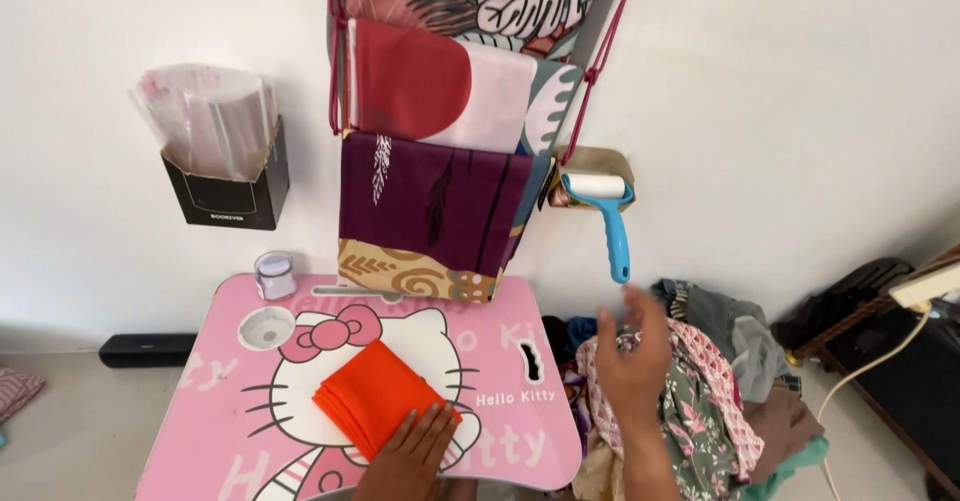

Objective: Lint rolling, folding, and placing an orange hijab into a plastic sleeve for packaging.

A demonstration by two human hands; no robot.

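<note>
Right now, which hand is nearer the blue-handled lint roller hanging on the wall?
Right. The right hand is raised just below the blue-handled lint roller, apart from it; the left hand rests on the folded orange cloth.

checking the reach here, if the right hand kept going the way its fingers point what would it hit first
Probably the blue lint roller hanging on the wall, just above the right hand. Depth is unclear, so the hand may be well short of it.

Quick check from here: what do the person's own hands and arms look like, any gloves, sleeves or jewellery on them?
Both hands are bare: no gloves on the left hand or the right hand. No rings, watch or bracelet show on either. The right forearm is uncovered down to the frame edge, with no sleeve in view. Only the wrist of the left arm shows, also without a sleeve. The right hand is slightly blurred, so fine marks cannot be told.
</note>
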